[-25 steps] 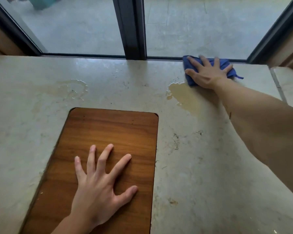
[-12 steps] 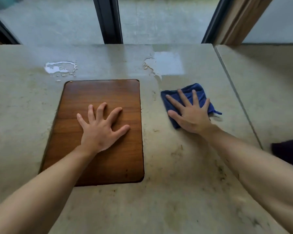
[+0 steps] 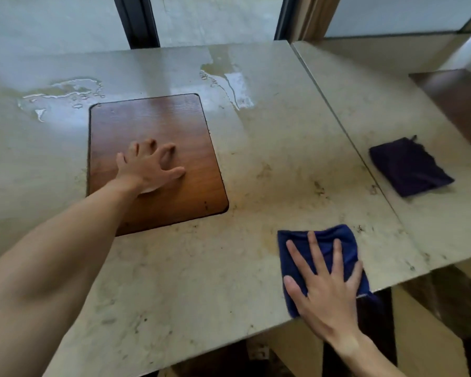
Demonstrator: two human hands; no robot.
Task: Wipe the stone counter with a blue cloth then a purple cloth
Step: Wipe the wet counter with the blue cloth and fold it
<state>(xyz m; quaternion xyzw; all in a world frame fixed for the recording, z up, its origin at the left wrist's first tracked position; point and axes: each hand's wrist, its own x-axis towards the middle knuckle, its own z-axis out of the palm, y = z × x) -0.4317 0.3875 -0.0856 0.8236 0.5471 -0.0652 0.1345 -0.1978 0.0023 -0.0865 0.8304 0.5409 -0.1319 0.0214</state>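
My right hand [image 3: 325, 289] lies flat, fingers spread, on the blue cloth [image 3: 321, 242] at the near edge of the beige stone counter [image 3: 269, 164]; the cloth's near corner hangs over the edge. My left hand [image 3: 150, 165] rests spread on the wooden inset panel [image 3: 174, 123], holding nothing. The purple cloth [image 3: 409, 167] lies folded on the adjoining stone slab to the right, apart from both hands. Water puddles shine at the far left [image 3: 63, 91] and far middle [image 3: 229, 80] of the counter.
A seam [image 3: 337, 118] divides the counter from the right slab. Dark window frames [image 3: 136, 20] stand behind the counter. A dark wooden recess [image 3: 457, 104] sits at the far right. Below the near edge is open space with beams.
My right hand has dragged the blue cloth from the far edge by the window down to the counter's near edge. The purple cloth has come into view. My left hand stays on the wooden panel.
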